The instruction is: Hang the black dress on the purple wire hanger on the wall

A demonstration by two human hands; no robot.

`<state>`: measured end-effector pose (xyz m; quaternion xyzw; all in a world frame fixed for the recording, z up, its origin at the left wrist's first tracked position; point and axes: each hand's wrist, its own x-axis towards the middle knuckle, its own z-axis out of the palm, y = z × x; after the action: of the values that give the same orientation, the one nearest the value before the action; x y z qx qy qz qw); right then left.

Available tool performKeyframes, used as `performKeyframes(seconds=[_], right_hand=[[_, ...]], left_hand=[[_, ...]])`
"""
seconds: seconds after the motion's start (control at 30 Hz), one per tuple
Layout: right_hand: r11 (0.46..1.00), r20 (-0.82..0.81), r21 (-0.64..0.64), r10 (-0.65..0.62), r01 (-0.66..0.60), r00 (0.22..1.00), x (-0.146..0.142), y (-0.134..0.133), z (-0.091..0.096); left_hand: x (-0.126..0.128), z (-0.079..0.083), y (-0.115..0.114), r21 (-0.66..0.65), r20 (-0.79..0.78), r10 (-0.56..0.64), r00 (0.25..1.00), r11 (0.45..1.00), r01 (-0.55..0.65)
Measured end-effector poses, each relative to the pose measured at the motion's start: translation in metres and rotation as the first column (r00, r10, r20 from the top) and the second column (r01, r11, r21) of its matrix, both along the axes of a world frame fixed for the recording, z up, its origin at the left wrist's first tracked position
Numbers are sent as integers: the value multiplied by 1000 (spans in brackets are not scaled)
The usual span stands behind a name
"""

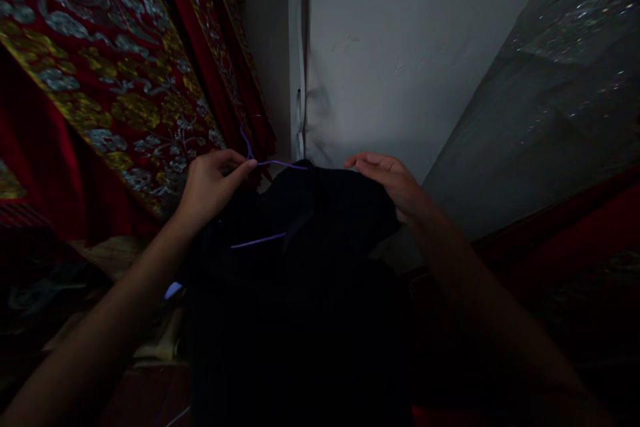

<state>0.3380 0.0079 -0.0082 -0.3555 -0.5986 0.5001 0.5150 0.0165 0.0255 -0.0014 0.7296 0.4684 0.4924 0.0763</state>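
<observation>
My left hand (215,183) pinches a thin purple clothes hanger (280,163) near the base of its hook. One arm of the hanger runs right, into a black garment (340,203). A lower purple bar of it shows across the dark cloth. My right hand (393,180) is at the garment's right upper edge, its fingers closed on the fabric. The garment hangs down in front of me, and its lower part is lost in the dark.
Red cloth with gold and silver embroidery (135,80) hangs at the left. A pale wall (380,47) stands straight ahead, with a vertical strip at its left corner. A greyish sheet with shiny spots (550,80) leans at the right, above red cloth (565,227).
</observation>
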Motion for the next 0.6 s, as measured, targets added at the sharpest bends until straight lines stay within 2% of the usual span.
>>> performKeyframes(seconds=[0.1, 0.17, 0.23, 0.3, 0.4, 0.43, 0.5, 0.53, 0.6], right_hand=[[989, -48, 115, -88, 93, 995, 0, 21, 13], [955, -59, 212, -198, 206, 978, 2, 37, 18], [883, -98, 307, -341, 354, 935, 6, 52, 20], [787, -166, 375, -463, 490, 871, 12, 63, 19], [668, -300, 386, -562, 637, 771, 28, 67, 12], [650, -333, 366, -577, 666, 746, 34, 65, 6], [649, -362, 316, -592, 693, 720, 45, 57, -9], [655, -364, 287, -600, 699, 712, 49, 52, -17], [675, -359, 228, -611, 701, 705, 53, 42, -36]], left_hand=[[-1, 1, 29, 133, 83, 52, 995, 989, -63], [-2, 5, 40, 205, 130, 35, 991, 977, -61], [0, 9, 40, 289, 141, -33, 989, 957, -9], [5, 8, 30, 413, 101, -87, 991, 910, 38], [14, -9, 6, 541, -19, -61, 998, 839, 61], [17, -18, -3, 544, -73, -43, 996, 836, 76], [24, -41, -17, 479, -220, -45, 974, 865, 148], [29, -53, -22, 406, -310, -81, 947, 890, 209], [38, -81, -28, 173, -466, -215, 858, 929, 327]])
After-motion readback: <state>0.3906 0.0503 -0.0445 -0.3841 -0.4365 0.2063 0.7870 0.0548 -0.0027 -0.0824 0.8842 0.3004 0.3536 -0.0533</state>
